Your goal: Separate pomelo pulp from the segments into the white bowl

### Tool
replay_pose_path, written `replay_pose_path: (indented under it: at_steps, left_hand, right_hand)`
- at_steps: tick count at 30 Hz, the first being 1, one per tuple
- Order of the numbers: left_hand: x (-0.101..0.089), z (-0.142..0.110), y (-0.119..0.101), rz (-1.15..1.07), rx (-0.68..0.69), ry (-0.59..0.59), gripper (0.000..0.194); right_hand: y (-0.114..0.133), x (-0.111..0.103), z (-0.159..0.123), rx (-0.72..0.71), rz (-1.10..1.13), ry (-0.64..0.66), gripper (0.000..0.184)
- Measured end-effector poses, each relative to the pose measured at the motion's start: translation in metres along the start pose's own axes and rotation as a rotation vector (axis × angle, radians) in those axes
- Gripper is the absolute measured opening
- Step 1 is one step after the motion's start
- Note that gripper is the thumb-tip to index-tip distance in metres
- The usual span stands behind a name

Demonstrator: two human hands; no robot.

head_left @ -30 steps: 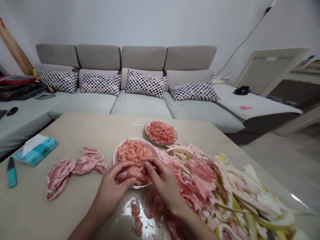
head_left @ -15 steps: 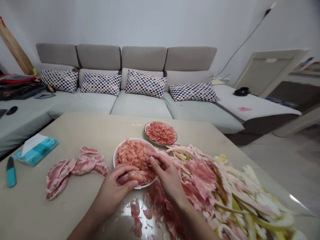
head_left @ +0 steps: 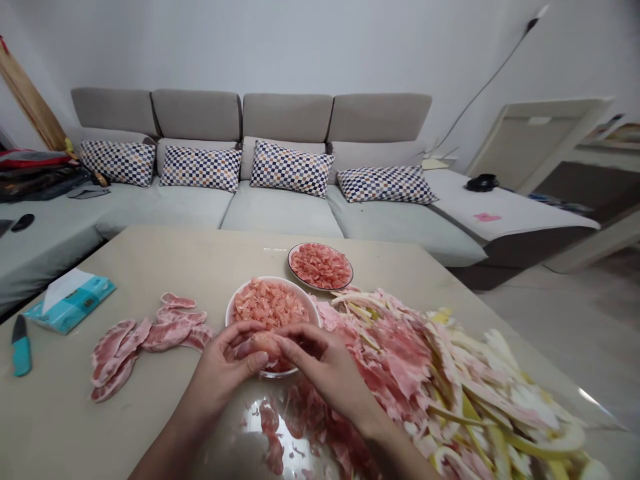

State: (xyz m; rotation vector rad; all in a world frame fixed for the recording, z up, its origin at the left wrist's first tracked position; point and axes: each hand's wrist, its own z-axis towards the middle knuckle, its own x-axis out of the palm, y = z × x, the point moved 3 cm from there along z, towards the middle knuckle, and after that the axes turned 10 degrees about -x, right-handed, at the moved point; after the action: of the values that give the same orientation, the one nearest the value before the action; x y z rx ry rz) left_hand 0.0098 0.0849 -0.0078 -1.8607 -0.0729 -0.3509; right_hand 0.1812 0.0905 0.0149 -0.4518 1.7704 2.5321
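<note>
My left hand [head_left: 225,365] holds a peeled pomelo segment [head_left: 261,345] between thumb and fingers, over the near edge of a white bowl [head_left: 229,316]. The fingertips of my right hand [head_left: 325,363] pinch the segment's right side. Pink pomelo pulp [head_left: 270,303] in loose pieces fills the bowl. Left of it lie several unpeeled pomelo segments [head_left: 167,331] in their pale pink skins. Torn bits of membrane [head_left: 270,420] are scattered on the table just below my hands.
A dark-rimmed plate [head_left: 291,268] of pulp stands behind the bowl. Pomelo peel and membranes [head_left: 405,360] cover the table's right side. At the left are a knife with a turquoise handle [head_left: 21,357] and a tissue pack [head_left: 75,307]. A sofa [head_left: 280,207] stands beyond.
My right hand has moved left from above the bowl's right side to the segment and now grips it. The left hand keeps its hold, with little movement.
</note>
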Motion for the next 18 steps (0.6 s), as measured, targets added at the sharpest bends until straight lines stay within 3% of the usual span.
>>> replay_pose_path:
  at_steps: [6,11,14,18]
  left_hand:
    - [0.000,0.001,0.002,-0.076,-0.048,0.062,0.037]
    - [0.004,0.000,0.001,0.071,0.043,0.080,0.038]
    - [0.007,-0.005,0.000,0.225,0.129,0.010,0.048]
    - [0.010,-0.014,-0.005,0.519,0.298,-0.185,0.055]
  right_hand:
    - [-0.003,0.004,-0.001,0.099,0.247,0.038,0.031]
    - [-0.006,0.008,-0.002,0.165,0.437,0.046,0.035]
    - [-0.003,0.010,-0.003,0.125,0.388,0.036,0.034]
    - [0.005,0.016,-0.008,0.067,0.282,0.025,0.033]
